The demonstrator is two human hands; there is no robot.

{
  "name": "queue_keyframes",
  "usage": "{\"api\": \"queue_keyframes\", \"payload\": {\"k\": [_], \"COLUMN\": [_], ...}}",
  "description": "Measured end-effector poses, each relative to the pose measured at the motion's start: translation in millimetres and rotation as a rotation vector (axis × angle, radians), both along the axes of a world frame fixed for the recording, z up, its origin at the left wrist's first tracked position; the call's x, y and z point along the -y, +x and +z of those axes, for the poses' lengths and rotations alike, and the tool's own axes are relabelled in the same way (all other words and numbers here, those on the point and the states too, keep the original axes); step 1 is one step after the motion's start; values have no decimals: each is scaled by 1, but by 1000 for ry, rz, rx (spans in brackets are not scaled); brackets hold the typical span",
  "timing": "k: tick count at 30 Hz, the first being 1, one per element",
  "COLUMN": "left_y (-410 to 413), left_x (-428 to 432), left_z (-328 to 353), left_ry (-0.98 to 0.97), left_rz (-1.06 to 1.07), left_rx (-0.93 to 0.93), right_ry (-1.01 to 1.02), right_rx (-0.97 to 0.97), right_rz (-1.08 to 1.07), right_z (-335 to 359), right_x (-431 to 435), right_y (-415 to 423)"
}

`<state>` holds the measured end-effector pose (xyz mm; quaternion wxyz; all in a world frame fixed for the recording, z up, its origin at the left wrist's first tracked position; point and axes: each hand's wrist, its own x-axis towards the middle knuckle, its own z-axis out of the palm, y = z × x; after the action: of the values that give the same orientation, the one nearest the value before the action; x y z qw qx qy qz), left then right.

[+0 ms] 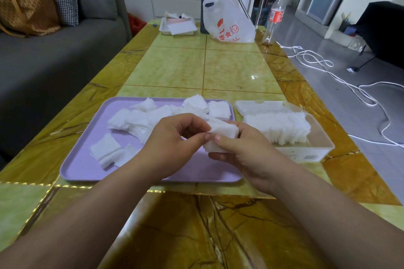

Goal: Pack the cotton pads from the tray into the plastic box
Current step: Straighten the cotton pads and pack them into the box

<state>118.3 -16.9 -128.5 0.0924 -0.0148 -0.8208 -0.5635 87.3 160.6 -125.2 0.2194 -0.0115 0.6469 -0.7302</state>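
Head view has a small stack of cotton pads (220, 137) pinched between left hand (172, 146) and right hand (247, 155) above the tray (74, 170), with many loose pads (135, 120) waiting at ten o'clock and the plastic box (306, 155) at three o'clock seemingly half filled.

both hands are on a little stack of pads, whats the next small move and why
Probably carry the stack of pads to the right and tuck it into the plastic box, next to the row of pads already in there. The left hand and right hand both pinch it above the tray, and the box sits open right beside it.
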Motion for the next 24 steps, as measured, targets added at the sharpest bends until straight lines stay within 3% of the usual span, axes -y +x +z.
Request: {"api": "queue_keyframes", "payload": {"k": [8, 12, 19, 24], "left_y": [-3, -3, -1, 0], "left_x": [0, 0, -2, -7], "left_z": [0, -3, -6, -7], "left_ry": [-27, -90, 24, 25], "left_rz": [69, -5, -29, -33], "left_rx": [5, 78, 14, 57], "right_ry": [135, 161, -80, 75], "right_rx": [-45, -55, 9, -56], "right_rz": [51, 58, 21, -33], "right_z": [-2, 3, 9, 0], "right_x": [2, 4, 2, 6], "right_y": [-3, 0, 0, -1]}}
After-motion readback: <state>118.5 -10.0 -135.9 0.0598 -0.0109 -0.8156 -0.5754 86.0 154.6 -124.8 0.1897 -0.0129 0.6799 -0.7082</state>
